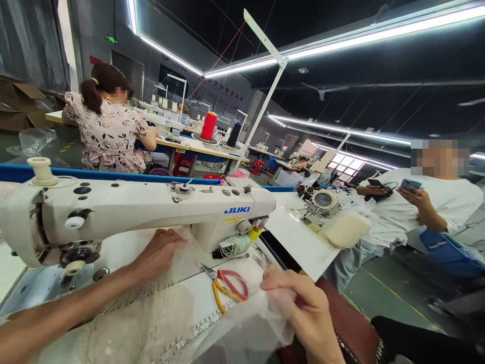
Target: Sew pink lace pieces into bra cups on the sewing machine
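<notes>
Handling sheer cloth (172, 308) by the machine (151, 207)
Right hand (301, 298) pinches cloth; left hand's (162, 250) grip cannot be told; work looks unfinished, any stitching indistinct.

Scissors (217, 276) block the right fingers (291, 284) leftward, with room above.

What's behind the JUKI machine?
Behind the machine: a blue strip, then a co-worker in a floral top at a table bearing a red cone and a dark cone. Whatever sits low, directly behind the machine's body, is covered.
</notes>
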The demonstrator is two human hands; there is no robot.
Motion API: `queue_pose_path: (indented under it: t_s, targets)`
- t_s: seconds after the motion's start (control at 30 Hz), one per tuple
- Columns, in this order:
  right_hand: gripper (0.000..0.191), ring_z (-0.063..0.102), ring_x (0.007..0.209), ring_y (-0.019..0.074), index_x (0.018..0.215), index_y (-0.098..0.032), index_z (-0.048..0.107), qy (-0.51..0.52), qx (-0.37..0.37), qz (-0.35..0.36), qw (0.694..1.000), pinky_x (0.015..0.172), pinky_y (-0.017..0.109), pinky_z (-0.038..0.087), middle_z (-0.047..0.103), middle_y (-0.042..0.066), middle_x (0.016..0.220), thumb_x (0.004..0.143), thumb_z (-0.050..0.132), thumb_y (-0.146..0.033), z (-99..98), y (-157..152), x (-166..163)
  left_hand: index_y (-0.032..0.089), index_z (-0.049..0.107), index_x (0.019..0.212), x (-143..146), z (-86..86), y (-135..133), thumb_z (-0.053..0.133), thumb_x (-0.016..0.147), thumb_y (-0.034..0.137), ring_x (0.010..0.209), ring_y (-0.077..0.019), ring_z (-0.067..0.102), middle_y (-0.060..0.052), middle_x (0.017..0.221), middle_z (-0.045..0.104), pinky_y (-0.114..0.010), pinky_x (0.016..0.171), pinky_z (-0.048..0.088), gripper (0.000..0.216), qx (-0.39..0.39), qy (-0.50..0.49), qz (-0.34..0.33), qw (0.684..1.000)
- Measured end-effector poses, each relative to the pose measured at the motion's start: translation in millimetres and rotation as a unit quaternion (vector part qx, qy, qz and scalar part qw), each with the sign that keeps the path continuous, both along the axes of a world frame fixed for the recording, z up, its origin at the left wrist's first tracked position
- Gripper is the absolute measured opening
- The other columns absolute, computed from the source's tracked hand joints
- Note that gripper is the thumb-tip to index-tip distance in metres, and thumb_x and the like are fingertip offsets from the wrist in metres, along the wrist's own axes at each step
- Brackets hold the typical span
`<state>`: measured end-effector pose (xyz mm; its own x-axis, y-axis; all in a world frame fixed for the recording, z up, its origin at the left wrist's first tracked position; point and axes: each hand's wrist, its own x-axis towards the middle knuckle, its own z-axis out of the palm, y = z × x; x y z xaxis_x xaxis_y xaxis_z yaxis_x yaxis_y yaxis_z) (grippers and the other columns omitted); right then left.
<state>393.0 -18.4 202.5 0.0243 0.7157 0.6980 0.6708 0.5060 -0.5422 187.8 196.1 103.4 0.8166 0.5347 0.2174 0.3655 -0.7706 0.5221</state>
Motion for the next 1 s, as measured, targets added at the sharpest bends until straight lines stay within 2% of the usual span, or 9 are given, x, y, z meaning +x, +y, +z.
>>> queue_pose_path:
  t_s: [0.07, 0.1, 0.17, 0.23, 0.33, 0.5, 0.77, 0.87, 1.0]
  targets:
    - [0.017, 0.056, 0.056, 0.0123, 0.089, -0.025, 0.07, -0.049, -0.095, -0.002, 0.994, 0.054, 0.024, 0.04, 0.067, -0.001, 0.07, 0.098, 0.056, -0.027, 1.4, -1.3, -12.6, 0.023, 0.056, 0.133, -3.1, 20.2, -42.8, 0.03, 0.098, 0.024, 0.118, -0.0231, 0.057, -0.004, 0.125, 0.065, -0.036, 0.103, 0.042, 0.044, -0.052, -0.052, -0.02, 0.997]
    - [0.015, 0.054, 0.055, 0.0114, 0.09, -0.025, 0.069, -0.064, -0.141, -0.004, 0.988, 0.053, 0.023, 0.037, 0.065, -0.002, 0.069, 0.097, 0.057, -0.027, -0.6, 0.5, -21.0, 0.027, 0.051, 0.136, -4.7, 29.5, -63.9, 0.034, 0.098, 0.035, 0.115, -0.0218, 0.059, -0.002, 0.122, 0.066, -0.032, 0.1, 0.045, 0.042, -0.165, -0.12, -0.053, 0.978]
    - [0.009, 0.047, 0.055, 0.011, 0.094, -0.024, 0.065, -0.068, -0.221, 0.001, 0.973, 0.053, 0.022, 0.033, 0.056, -0.005, 0.063, 0.096, 0.059, -0.03, -7.8, 6.9, -38.2, 0.026, 0.049, 0.136, -8.1, 43.2, -98.8, 0.06, 0.083, 0.047, 0.109, -0.0248, 0.061, -0.003, 0.115, 0.067, -0.029, 0.09, 0.048, 0.058, -0.31, -0.169, -0.124, 0.927]
    - [0.011, 0.042, 0.056, 0.0112, 0.098, -0.022, 0.059, -0.03, -0.271, 0.017, 0.962, 0.054, 0.022, 0.031, 0.047, -0.007, 0.059, 0.095, 0.06, -0.033, -17.0, 12.8, -52.6, 0.02, 0.056, 0.119, -12.9, 48.1, -119.3, 0.065, 0.076, 0.047, 0.075, -0.0214, 0.064, 0.0, 0.082, 0.068, -0.025, 0.065, 0.047, 0.052, -0.39, -0.147, -0.09, 0.904]
    - [0.034, 0.043, 0.056, 0.0104, 0.106, -0.02, 0.053, 0.067, -0.33, 0.107, 0.935, 0.057, 0.022, 0.033, 0.048, -0.008, 0.061, 0.091, 0.062, -0.049, -32.5, 13.1, -68.2, 0.019, 0.058, 0.085, -29.8, 41.1, -127.9, 0.052, 0.083, 0.06, 0.047, -0.015, 0.042, 0.005, 0.047, 0.052, -0.024, 0.05, 0.03, 0.041, -0.392, -0.106, -0.023, 0.913]
    - [0.056, 0.045, 0.061, 0.0108, 0.075, -0.015, 0.062, 0.168, -0.4, 0.157, 0.887, 0.06, 0.022, 0.034, 0.056, 0.0, 0.065, 0.069, 0.076, -0.068, -64.5, -3.2, -91.5, 0.02, 0.051, 0.074, -81.7, 15.8, -135.0, 0.054, 0.085, 0.071, 0.058, -0.0167, 0.053, 0.001, 0.056, 0.065, -0.024, 0.061, 0.036, 0.052, -0.459, -0.153, -0.004, 0.875]
    - [0.046, 0.033, 0.046, 0.0087, 0.084, -0.019, 0.048, 0.225, -0.326, 0.147, 0.906, 0.048, 0.022, 0.022, 0.042, -0.007, 0.052, 0.092, 0.053, -0.063, -84.6, -10.8, -120.4, 0.019, 0.054, 0.086, -119.3, -20.7, -151.8, 0.058, 0.078, 0.078, 0.056, -0.0154, 0.051, 0.002, 0.06, 0.062, -0.024, 0.059, 0.037, 0.06, -0.519, -0.184, -0.016, 0.834]
    - [0.048, 0.026, 0.051, 0.0089, 0.078, -0.017, 0.05, 0.165, -0.286, 0.077, 0.941, 0.05, 0.023, 0.019, 0.033, -0.007, 0.054, 0.092, 0.053, -0.063, -83.2, -12.6, -123.9, 0.018, 0.057, 0.095, -122.4, -11.6, -154.6, 0.058, 0.076, 0.072, 0.063, -0.0187, 0.054, 0.003, 0.062, 0.058, -0.026, 0.063, 0.039, 0.057, -0.502, -0.136, -0.006, 0.854]
    - [0.047, 0.025, 0.053, 0.0095, 0.077, -0.018, 0.05, 0.141, -0.274, 0.048, 0.95, 0.051, 0.024, 0.019, 0.028, -0.007, 0.056, 0.094, 0.049, -0.062, -84.1, -18.1, -119.6, 0.019, 0.054, 0.079, -122.3, -1.2, -154.7, 0.049, 0.083, 0.058, 0.065, -0.0179, 0.048, 0.002, 0.063, 0.055, -0.026, 0.063, 0.034, 0.04, -0.431, -0.069, -0.002, 0.9]
